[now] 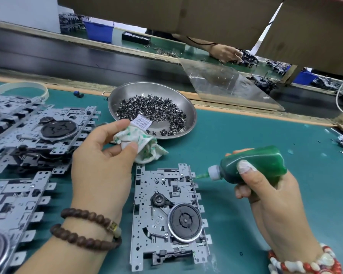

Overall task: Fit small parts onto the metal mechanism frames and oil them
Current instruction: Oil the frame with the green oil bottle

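Note:
A metal mechanism frame [166,216] with a black flywheel lies flat on the green mat between my hands. My right hand [269,196] grips a green oil bottle [253,165] lying sideways, its thin nozzle touching the frame's upper right edge. My left hand [101,163] pinches a white cloth [141,143] with green marks, held above the mat to the upper left of the frame. A steel bowl [188,107] of several small dark parts stands behind the cloth.
Stacked mechanism frames [38,133] and another frame [14,210] fill the mat's left side. A desiccant packet [142,122] lies in the bowl. A clear plastic sheet [226,84] leans behind it. Another person's hand [226,53] works across the conveyor.

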`<state>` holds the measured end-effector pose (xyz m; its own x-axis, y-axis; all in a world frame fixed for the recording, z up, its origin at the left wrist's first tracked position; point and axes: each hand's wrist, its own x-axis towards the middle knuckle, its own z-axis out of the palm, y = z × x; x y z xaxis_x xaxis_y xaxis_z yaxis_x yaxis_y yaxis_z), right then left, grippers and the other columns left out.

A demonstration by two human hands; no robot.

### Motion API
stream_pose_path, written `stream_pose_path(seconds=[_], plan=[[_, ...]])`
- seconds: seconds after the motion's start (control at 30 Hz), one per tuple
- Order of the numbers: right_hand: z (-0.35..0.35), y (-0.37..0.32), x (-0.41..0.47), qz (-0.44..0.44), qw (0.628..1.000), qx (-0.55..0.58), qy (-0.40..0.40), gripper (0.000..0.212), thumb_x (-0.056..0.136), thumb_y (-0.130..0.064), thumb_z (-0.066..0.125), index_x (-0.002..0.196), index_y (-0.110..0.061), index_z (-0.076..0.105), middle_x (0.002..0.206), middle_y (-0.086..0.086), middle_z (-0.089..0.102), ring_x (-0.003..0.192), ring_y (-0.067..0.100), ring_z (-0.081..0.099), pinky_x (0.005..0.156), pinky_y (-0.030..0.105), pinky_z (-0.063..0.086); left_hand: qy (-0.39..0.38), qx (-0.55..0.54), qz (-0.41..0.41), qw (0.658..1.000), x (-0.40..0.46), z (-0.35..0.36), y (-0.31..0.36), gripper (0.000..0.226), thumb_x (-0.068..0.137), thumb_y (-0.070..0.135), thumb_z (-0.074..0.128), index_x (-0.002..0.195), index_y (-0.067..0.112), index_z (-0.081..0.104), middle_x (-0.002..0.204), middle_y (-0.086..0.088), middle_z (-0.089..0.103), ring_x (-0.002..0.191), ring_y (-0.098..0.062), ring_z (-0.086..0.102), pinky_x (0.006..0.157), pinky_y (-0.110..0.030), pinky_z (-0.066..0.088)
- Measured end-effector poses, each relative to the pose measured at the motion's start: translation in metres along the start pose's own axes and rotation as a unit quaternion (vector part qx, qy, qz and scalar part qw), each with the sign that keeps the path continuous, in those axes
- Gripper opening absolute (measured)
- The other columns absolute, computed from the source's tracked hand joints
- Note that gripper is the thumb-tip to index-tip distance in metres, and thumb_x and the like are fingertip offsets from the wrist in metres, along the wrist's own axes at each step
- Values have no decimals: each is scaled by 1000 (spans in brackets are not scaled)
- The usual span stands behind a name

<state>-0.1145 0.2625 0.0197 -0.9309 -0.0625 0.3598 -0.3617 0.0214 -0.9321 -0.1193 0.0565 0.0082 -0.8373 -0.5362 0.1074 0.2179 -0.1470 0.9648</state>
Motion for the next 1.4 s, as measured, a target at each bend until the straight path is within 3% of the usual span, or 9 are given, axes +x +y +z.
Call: stream_pose_path(seconds=[0.47, 0.7, 1.4], plan=[[1, 1, 0, -29, 1000, 4, -11, 25, 73, -50, 68, 84, -28, 69, 75, -7, 73, 57, -3, 58, 49, 13, 45, 3, -1, 11, 1000, 1, 0, -1, 40, 79, -6, 64, 84, 33, 66, 91, 10, 70, 78, -2, 68, 60, -9, 50], [0, 1, 0, -22, 1000, 5, -7, 30, 71, -53, 70, 84, -26, 69, 77, -2, 73, 56, 2, 58, 49, 14, 45, 7, 4, 10, 1000, 3, -2, -3, 42, 79, -7, 64, 82, 35, 67, 80, 16, 71, 73, -1, 68, 54, -9, 48], [0, 0, 0, -39, 999, 9, -15, 21, 75, -48, 66, 84, -30, 69, 77, -9, 73, 60, -4, 60, 49, 12, 45, 12, 24, -1, 1000, 4, -3, -4, 45, 79, -6, 65, 79, 39, 67, 79, 20, 70, 73, -1, 67, 54, -9, 49]])
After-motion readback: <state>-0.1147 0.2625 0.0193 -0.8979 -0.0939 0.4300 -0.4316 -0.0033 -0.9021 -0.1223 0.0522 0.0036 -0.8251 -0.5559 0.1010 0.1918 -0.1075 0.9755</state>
